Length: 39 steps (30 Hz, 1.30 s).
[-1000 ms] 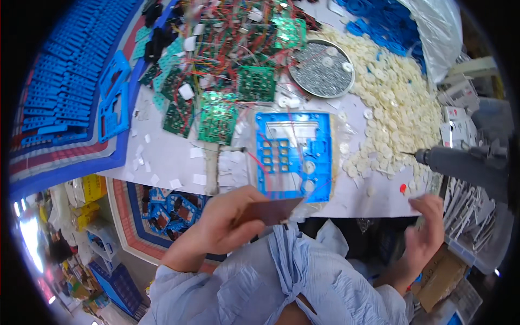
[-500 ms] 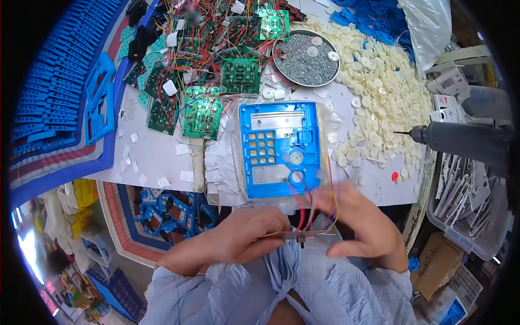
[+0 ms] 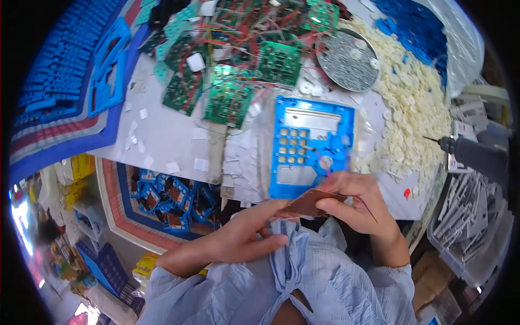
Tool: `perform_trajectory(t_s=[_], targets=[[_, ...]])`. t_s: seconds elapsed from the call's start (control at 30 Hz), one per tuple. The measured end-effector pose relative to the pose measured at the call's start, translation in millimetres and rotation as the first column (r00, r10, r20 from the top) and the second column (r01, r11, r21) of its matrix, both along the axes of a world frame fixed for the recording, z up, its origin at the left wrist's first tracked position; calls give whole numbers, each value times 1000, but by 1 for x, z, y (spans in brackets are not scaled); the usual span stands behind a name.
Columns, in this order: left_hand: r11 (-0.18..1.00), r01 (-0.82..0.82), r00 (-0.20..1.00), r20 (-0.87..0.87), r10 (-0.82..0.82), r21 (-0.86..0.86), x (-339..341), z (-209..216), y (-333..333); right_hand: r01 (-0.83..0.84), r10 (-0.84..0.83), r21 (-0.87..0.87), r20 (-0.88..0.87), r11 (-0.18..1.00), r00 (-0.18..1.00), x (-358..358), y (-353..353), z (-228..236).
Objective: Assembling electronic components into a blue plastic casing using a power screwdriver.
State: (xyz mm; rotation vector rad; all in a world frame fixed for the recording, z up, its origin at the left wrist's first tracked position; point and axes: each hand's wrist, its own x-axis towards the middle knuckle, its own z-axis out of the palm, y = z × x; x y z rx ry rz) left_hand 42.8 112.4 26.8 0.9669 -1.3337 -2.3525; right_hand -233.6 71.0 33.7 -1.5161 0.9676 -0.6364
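Note:
My right hand pinches a brown circuit board between thumb and fingers, with the board tilted over my lap. Red and dark wires come off the board around those fingers. My left hand is beside the board's left edge, its thumb apart from the other fingers; whether its fingertips touch the board is hidden. Just beyond both hands, a blue plastic casing with a keypad grid and rectangular windows lies on the table. A pale disc sits in it, and my right hand covers the casing's near right corner.
Wired green circuit boards heap at the far left, near small metal screws in a round dish. Cream discs cover the right side. An electric screwdriver points in from the right. Blue parts fill a bin below left.
The board has turned from edge-on to show its brown face and is now in my right hand. My left hand has loosened from it. The view has shifted, moving the table items rightward.

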Motion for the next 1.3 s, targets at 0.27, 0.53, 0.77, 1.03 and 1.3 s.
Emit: perform_trajectory(t_s=[0.27,0.53,0.77,1.03,1.3], targets=[[911,20,995,93,20,-411,25,8,-6,53,-47,94,-66,994,997,1,-1,1],[355,-24,245,339,908,-935,142,-23,-162,143,-176,287,94,947,980,-2,5,4],[607,-153,413,508,756,-780,186,-55,-222,231,-264,296,74,927,962,-10,11,11],[-360,295,527,-164,834,-885,157,11,-142,263,-296,205,150,943,943,-17,18,9],[-313,154,784,-77,616,-937,79,21,-98,176,-171,-44,103,983,980,-27,27,17]])
